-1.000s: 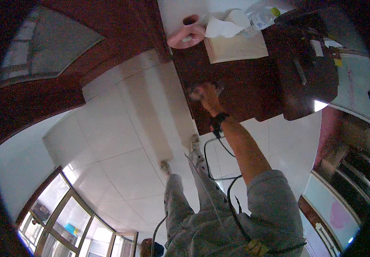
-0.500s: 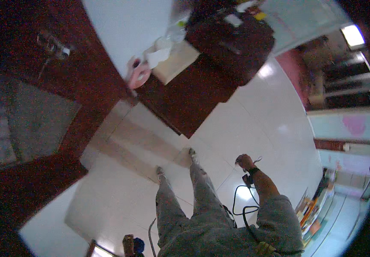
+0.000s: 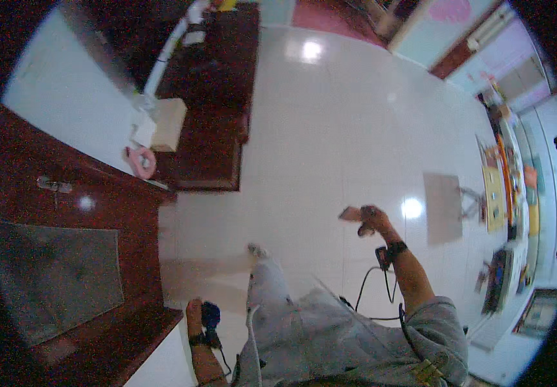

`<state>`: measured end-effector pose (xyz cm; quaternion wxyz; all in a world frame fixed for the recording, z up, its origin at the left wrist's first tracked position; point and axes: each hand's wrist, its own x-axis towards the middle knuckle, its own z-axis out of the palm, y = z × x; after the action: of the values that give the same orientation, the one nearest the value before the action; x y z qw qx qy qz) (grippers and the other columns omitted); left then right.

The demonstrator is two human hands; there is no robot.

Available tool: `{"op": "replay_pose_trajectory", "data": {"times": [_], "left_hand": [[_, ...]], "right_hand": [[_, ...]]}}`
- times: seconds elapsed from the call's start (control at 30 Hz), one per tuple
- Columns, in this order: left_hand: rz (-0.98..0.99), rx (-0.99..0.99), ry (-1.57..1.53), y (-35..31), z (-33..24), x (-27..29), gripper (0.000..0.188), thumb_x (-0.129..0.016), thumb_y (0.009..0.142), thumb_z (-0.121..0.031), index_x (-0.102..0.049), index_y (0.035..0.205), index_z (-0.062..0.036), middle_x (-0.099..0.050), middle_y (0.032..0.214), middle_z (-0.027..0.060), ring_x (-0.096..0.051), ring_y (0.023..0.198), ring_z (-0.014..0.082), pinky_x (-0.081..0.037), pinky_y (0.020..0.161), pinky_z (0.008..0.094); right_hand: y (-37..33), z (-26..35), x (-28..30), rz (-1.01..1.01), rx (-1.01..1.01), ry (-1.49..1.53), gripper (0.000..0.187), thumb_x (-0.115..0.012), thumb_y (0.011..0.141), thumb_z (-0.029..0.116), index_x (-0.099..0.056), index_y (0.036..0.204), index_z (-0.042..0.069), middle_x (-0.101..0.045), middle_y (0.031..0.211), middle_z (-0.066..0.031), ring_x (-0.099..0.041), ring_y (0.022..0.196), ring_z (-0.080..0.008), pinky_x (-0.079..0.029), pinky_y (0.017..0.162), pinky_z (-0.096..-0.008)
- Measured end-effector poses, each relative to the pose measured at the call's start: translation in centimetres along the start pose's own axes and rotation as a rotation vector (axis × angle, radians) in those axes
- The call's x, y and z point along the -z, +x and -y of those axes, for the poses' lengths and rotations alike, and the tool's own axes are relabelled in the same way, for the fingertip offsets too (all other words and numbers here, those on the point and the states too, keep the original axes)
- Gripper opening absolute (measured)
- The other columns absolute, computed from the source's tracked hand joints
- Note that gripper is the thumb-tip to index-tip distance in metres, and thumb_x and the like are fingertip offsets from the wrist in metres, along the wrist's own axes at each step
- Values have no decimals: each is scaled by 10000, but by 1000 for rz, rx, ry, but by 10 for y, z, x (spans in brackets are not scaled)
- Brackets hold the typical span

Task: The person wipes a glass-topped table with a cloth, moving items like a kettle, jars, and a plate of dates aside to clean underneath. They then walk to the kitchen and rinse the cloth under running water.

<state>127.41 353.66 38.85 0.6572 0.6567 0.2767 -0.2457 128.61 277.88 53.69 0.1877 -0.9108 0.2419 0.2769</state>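
Observation:
My right hand (image 3: 375,220) is held out over the floor, its fingers closed round a small flat pinkish-brown thing (image 3: 351,213), too blurred to name. A dark band and a small black box (image 3: 382,258) sit at that wrist, with a black cable looping back toward my body. My left hand (image 3: 194,312) hangs low beside my left leg, near the dark red door. Its fingers are too small and blurred to read. Right against it is a dark blue rounded device (image 3: 211,315) with a cable, and a dark band circles the wrist.
On the left stands a dark red door (image 3: 140,258) with a handle (image 3: 54,185). A dark brown cabinet (image 3: 214,142) carries a pink ring-shaped thing (image 3: 141,162) and a cream box (image 3: 169,124). To the right are a small low table (image 3: 443,206) and cluttered shelves (image 3: 511,180). Pale tiles cover the floor.
My view has turned to the right, so the cabinet and door have shifted left. The flat thing in my right hand shows more plainly. My left hand has come further into view.

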Motion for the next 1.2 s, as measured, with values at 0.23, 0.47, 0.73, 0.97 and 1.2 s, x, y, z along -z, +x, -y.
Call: {"op": "replay_pose_trajectory", "data": {"times": [0.23, 0.47, 0.73, 0.97, 1.2], "left_hand": [[110, -239, 996, -12, 15, -61, 354, -569, 870, -343, -642, 993, -19, -676, 920, 142, -636, 825, 238, -486, 744, 347], [372, -678, 1439, -71, -38, -181, 271, -564, 844, -262, -639, 926, -16, -665, 865, 161, -621, 784, 332, -488, 712, 375], [843, -983, 1290, -225, -54, -479, 255, -595, 845, -180, -616, 1057, -41, -657, 937, 147, -632, 859, 278, -492, 775, 360], [1388, -974, 1245, -401, -65, -635, 370, -675, 807, -160, -593, 1166, -132, -651, 1006, 73, -624, 924, 209, -493, 801, 345], [1969, -713, 1107, -507, -21, -699, 501, -723, 800, -233, -545, 1245, -89, -653, 1094, 102, -620, 921, 179, -499, 770, 319]], "right_hand": [[-193, -125, -55, -411, -109, 1445, 458, -617, 854, 332, -557, 1167, 3, -645, 996, -76, -614, 811, -177, -514, 688, -312], [-398, -214, -182, -553, -138, 2338, 395, -444, 962, 341, -497, 1232, 57, -618, 1109, -107, -627, 966, -235, -565, 740, -426], [-540, -245, -231, -764, -176, 2508, 490, -415, 953, 438, -503, 1246, 55, -596, 1158, -115, -620, 968, -248, -553, 787, -454], [-525, -265, -181, -793, -70, 2360, 541, -464, 946, 459, -470, 1276, 30, -618, 1130, -112, -625, 945, -215, -528, 789, -382], [-564, -251, -121, -564, 204, 2413, 596, -466, 950, 448, -370, 1375, 41, -569, 1210, -124, -590, 1024, -221, -493, 848, -369]]}}
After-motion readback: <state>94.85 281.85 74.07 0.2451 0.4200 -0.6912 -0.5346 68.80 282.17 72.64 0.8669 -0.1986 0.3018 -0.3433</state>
